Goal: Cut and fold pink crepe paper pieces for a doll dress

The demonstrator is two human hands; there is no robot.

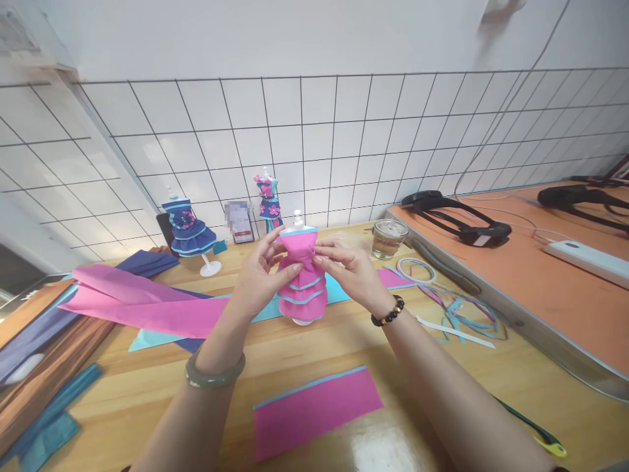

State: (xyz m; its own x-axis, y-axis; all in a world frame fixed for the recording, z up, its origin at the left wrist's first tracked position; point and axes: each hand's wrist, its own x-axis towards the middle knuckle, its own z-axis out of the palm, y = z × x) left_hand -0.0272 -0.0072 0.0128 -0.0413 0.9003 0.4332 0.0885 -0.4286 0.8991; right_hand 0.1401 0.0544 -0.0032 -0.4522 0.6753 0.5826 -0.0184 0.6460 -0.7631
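Note:
A small white mannequin [297,218] stands upright on the wooden table, wearing a pink tiered dress [303,305] with light blue trim. My left hand [263,272] is at the left of its waist, thumb pressed on the pink fabric and fingers curled beside the bodice. At the right of the waist, my right hand [351,265] pinches a bit of the pink fabric between thumb and fingers. A pink strip with a blue edge [318,413] lies flat in front of the mannequin.
Two dressed mannequins [189,229] [268,203] and a phone [239,221] stand behind. Long pink fabric [147,301] lies left. Right are a glass jar [388,238], a tape roll [415,270], thin ribbons [459,314], scissors [540,432] and black headsets [457,219] on an orange surface [550,288].

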